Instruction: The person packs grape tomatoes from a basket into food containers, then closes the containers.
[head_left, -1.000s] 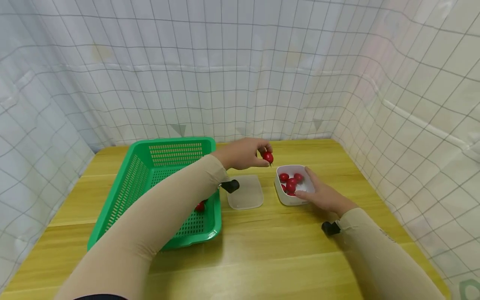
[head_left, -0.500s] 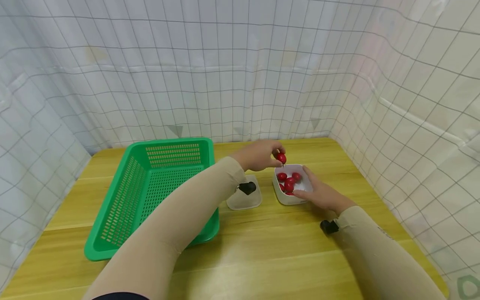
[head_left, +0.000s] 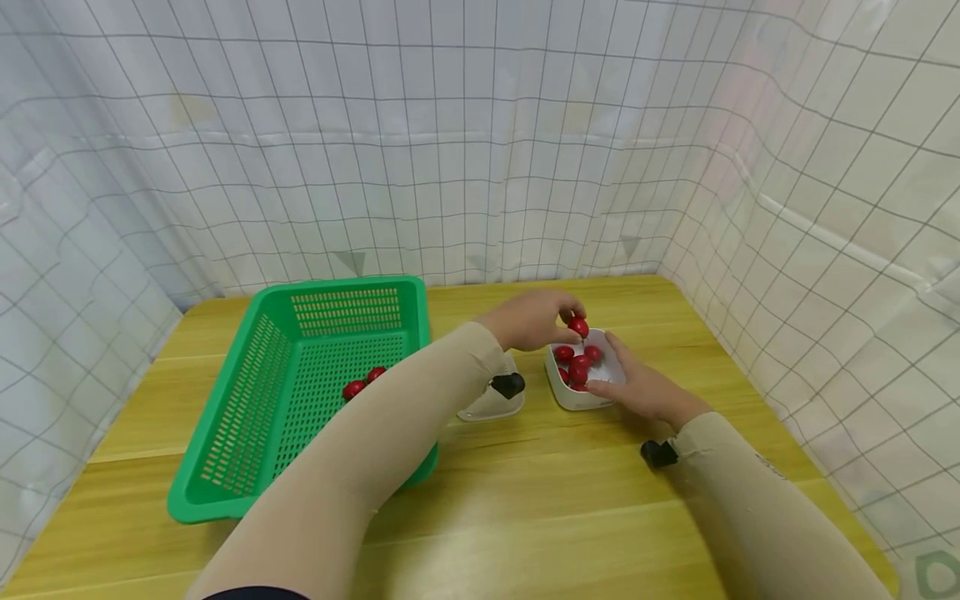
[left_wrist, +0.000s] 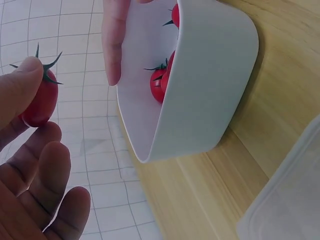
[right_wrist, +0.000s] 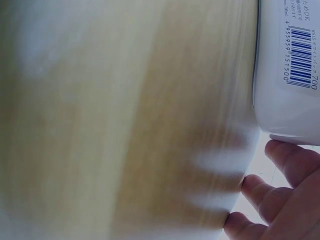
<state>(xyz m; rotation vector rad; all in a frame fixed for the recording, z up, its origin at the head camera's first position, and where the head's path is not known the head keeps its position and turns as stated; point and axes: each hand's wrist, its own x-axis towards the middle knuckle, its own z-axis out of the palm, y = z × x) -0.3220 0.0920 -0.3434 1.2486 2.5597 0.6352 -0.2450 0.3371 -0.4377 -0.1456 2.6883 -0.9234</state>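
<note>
My left hand [head_left: 534,320] pinches a red cherry tomato [head_left: 577,326] between thumb and fingers, over the back rim of a white square container [head_left: 581,402]. In the left wrist view that tomato [left_wrist: 42,102] shows a green, spiky calyx under the thumb. Inside the container lie several cherry tomatoes [head_left: 579,367]. My right hand [head_left: 648,388] holds the container at its right side, thumb at the near rim and a finger along the far one. The right wrist view shows fingertips [right_wrist: 282,150] close against the container's barcode-labelled wall [right_wrist: 280,112].
A large green basket [head_left: 187,500] stands at the left with cherry tomatoes [head_left: 353,389] in it, partly behind my left forearm. Between basket and container a translucent lid [head_left: 487,406] lies flat on the wooden table [head_left: 525,500]. Grid-patterned curtains [head_left: 465,150] close off the back and sides.
My left hand has carried the cherry tomato rightward from beside the container to over its back rim. The left forearm has uncovered tomatoes in the basket. The right hand keeps its hold.
</note>
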